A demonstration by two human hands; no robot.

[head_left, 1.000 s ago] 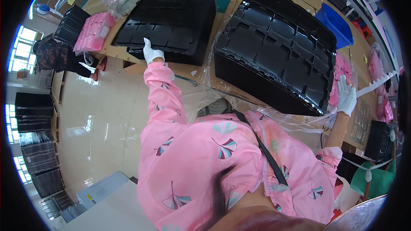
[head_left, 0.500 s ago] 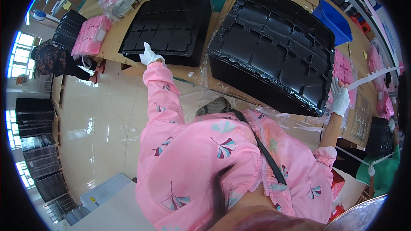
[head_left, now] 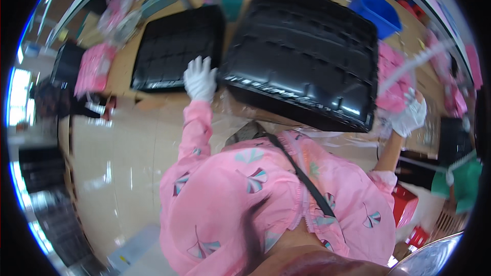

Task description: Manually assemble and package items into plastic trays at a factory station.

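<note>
While holding left hand (head_left: pixel 200 80) wide-fingered at near-right corner of smaller black stack (head_left: pixel 166 46), cannot tell grip of right hand (head_left: pixel 409 115).

The black trays (head_left: pixel 307 53) look like glossy moulded plastic, the blue bin (head_left: pixel 376 15) smooth plastic, the pink sleeve (head_left: pixel 196 127) cloth, the floor (head_left: pixel 130 148) shiny.

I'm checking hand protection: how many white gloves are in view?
2: one on the left hand, by the smaller black stack; one on the right hand, near pink pieces. Others may be hidden.
</note>
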